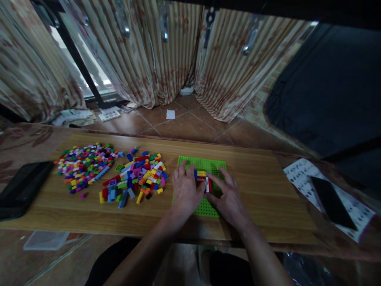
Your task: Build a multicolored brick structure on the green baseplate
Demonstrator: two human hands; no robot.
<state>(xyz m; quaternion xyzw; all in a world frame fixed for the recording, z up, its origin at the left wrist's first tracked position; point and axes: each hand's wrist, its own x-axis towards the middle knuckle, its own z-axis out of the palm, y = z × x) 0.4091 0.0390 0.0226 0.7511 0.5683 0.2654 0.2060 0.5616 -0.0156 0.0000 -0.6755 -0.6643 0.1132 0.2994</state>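
A green baseplate [208, 208] lies on the wooden table, bearing a small structure of toy bricks [201, 174] in yellow, blue, red and white. My left hand [186, 190] reaches over the plate's left half, its thumb against the bricks and its index finger by their left side; the other fingers rest on the plate. From the right, my right hand [228, 194] closes thumb and index finger around the structure's right end, at a white toy brick [207, 184] beside a red one. Fingers partly hide the structure, so its full shape does not show.
Two heaps of loose toy bricks, a smaller-pieced one [86, 163] and a larger-pieced one [139, 176], cover the table's left part. A dark tablet-like device [25, 188] lies at the left end. At right, a black phone [331, 202] rests on a printed sheet [300, 172].
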